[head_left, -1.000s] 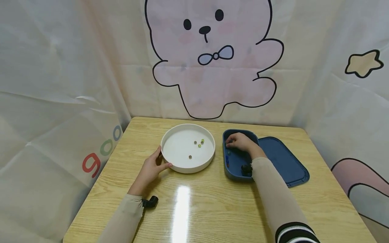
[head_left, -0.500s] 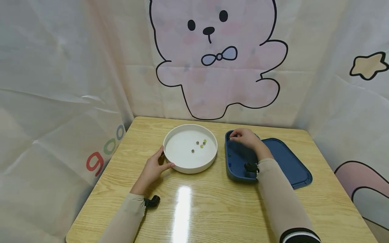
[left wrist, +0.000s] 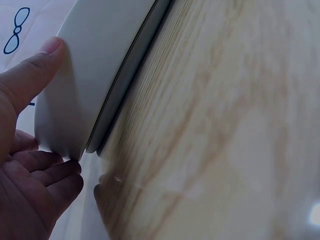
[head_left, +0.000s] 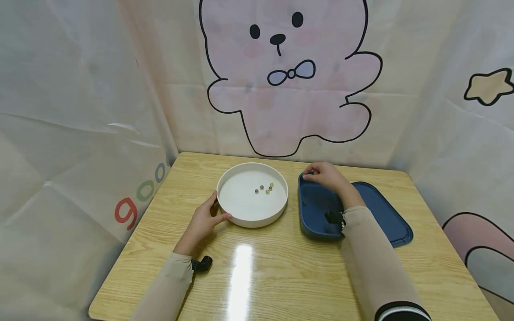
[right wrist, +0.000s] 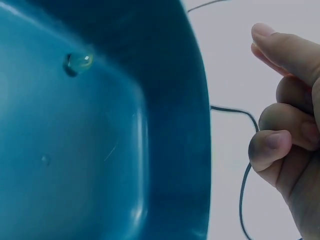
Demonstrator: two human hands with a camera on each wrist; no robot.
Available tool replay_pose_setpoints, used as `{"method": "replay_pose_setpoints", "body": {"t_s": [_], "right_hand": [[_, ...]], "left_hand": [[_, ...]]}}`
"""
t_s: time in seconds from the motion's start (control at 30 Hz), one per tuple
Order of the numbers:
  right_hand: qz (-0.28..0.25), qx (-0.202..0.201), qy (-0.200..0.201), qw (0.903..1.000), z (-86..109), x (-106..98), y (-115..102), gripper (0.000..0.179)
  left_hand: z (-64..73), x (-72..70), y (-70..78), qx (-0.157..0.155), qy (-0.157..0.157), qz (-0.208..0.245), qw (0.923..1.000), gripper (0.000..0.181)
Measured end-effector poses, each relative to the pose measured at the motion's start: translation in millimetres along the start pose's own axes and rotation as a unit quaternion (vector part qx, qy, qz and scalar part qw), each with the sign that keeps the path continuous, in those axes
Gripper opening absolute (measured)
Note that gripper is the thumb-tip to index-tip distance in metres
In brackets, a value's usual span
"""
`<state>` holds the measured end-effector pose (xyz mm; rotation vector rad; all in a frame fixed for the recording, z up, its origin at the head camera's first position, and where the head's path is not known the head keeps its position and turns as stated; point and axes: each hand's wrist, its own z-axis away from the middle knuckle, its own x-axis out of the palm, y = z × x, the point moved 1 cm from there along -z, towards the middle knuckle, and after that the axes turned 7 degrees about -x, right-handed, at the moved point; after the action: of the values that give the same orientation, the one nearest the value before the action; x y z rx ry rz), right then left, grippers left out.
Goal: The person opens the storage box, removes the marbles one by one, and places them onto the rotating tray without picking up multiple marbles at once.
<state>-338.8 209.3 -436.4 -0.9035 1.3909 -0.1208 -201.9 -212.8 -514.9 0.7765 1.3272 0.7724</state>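
A round white dish [head_left: 252, 215] stands on the left half of the table, with several small green and brownish marbles [head_left: 267, 191] inside. My left hand [head_left: 202, 221] holds its left side, thumb on the outer wall and fingertips [left wrist: 70, 175] at the lower edge. My right hand [head_left: 327, 176] is over the far rim of a deep blue box [head_left: 319, 200]. Its thumb and forefinger pinch a tiny greenish marble [head_left: 303, 175] that barely shows in the head view. Another glass marble with a yellow-green swirl [right wrist: 80, 61] lies on the box floor, near the wall.
The blue lid [head_left: 381, 214] lies flat right of the box, partly behind my right forearm. Dark wrist cameras [head_left: 202, 264] sit at both sleeves. A printed bear curtain [head_left: 289, 116] hangs behind the wooden table [head_left: 273, 267].
My right hand has risen from inside the box to above its far rim. In the dish, one marble has rolled away from me toward the others. My left hand keeps its hold.
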Motion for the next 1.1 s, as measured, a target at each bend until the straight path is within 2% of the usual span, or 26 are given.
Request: {"method": "replay_pose_setpoints", "body": {"t_s": [0.3,0.47,0.73,1.1], "right_hand": [[0.001,-0.032,-0.044,0.9985,-11.9,4,-32,0.015],[0.033,-0.047,-0.077,0.9954,-23.8,14,-50,0.017],[0.080,-0.074,-0.125,0.9863,-42.4,34,-76,0.012],[0.085,-0.102,-0.153,0.9792,-58.4,55,-105,0.013]], "left_hand": [[-0.5,-0.5,-0.7,0.004,0.001,0.002,1.0000,0.105],[1.7,-1.0,1.4,-0.001,-0.005,0.007,1.0000,0.106],[1.1,-0.4,3.4,0.000,-0.005,0.005,1.0000,0.107],[1.2,-2.2,-0.1,0.002,-0.001,-0.003,1.0000,0.110]]}}
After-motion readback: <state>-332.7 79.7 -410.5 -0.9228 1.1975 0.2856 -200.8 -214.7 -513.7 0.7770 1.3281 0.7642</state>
